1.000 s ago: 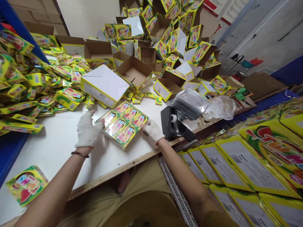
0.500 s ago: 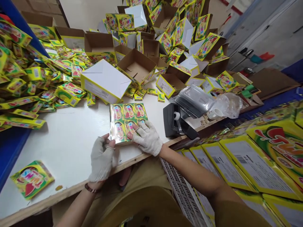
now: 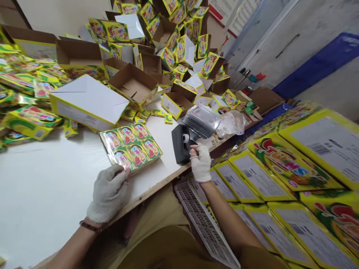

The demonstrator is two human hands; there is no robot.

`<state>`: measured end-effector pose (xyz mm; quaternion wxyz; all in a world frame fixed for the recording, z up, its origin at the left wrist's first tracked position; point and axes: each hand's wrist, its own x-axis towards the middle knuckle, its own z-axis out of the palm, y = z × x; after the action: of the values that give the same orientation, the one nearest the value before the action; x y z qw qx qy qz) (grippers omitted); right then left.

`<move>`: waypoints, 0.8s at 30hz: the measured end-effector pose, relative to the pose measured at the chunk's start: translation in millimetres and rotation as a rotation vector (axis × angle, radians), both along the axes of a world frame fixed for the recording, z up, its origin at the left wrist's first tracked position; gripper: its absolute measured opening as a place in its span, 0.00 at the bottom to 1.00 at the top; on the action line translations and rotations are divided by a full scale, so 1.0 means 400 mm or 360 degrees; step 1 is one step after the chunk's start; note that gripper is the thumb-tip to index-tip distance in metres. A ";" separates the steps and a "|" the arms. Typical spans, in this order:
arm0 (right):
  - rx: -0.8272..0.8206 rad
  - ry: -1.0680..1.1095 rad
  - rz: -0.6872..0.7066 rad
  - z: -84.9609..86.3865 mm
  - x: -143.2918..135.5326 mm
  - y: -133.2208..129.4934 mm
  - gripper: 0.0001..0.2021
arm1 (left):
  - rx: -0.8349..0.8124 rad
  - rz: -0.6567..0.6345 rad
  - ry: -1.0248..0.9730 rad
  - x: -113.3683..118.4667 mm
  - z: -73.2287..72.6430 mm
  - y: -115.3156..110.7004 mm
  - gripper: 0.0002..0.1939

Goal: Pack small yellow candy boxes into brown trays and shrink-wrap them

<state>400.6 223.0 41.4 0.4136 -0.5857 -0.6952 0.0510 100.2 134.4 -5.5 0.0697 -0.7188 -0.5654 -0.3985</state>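
Observation:
A flat pack of several small green and yellow boxes point(image 3: 137, 151), laid in two rows under shiny clear wrap, rests on the white table. My left hand point(image 3: 109, 192), in a white fingerless glove, is closed on its near left edge, thumb and fingers at the side. To the right of the pack stands a black tape dispenser point(image 3: 178, 145) with a white hub. My right hand point(image 3: 201, 164), gloved the same way, pinches at the dispenser's front end, where the tape comes off. The strip between the fingertips hardly shows.
Open cartons point(image 3: 134, 84) and an upturned white-bottomed carton point(image 3: 86, 99) crowd the back, beside loose small boxes point(image 3: 33, 119). Clear plastic trays point(image 3: 202, 119) lie behind the dispenser. Filled cartons point(image 3: 260, 177) are stacked at my right, near a white plastic crate point(image 3: 204, 224).
My right hand has left the pack and moved right to the tape dispenser. My left hand has closed on the pack's near edge. The view has swung right.

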 end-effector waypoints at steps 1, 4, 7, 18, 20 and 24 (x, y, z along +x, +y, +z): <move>-0.0130 0.0086 -0.0161 0.001 0.027 0.010 0.16 | -0.0008 0.0008 -0.0017 0.018 0.001 0.011 0.12; -0.0600 0.0312 -0.0245 -0.017 0.068 0.044 0.19 | 0.0027 0.0054 -0.0040 0.059 0.008 0.037 0.14; -0.0687 0.0502 -0.0226 -0.039 0.062 0.061 0.17 | 0.0109 0.0040 -0.0001 0.070 0.008 0.047 0.13; -0.0768 0.0880 -0.0270 -0.036 0.058 -0.091 0.17 | 0.0262 -0.0191 0.0468 0.026 0.018 0.057 0.11; -0.0933 0.1075 -0.0311 -0.062 0.050 -0.089 0.19 | 0.0261 -0.0185 0.0450 0.024 0.014 0.057 0.12; -0.1023 0.1130 -0.0340 -0.093 0.046 -0.057 0.22 | 0.0189 -0.0160 0.0301 0.023 -0.001 0.057 0.11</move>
<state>418.8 200.1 4.1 0.4263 -0.6981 -0.3963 0.4168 109.5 157.3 -5.8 0.1452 -0.7753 -0.4948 -0.3647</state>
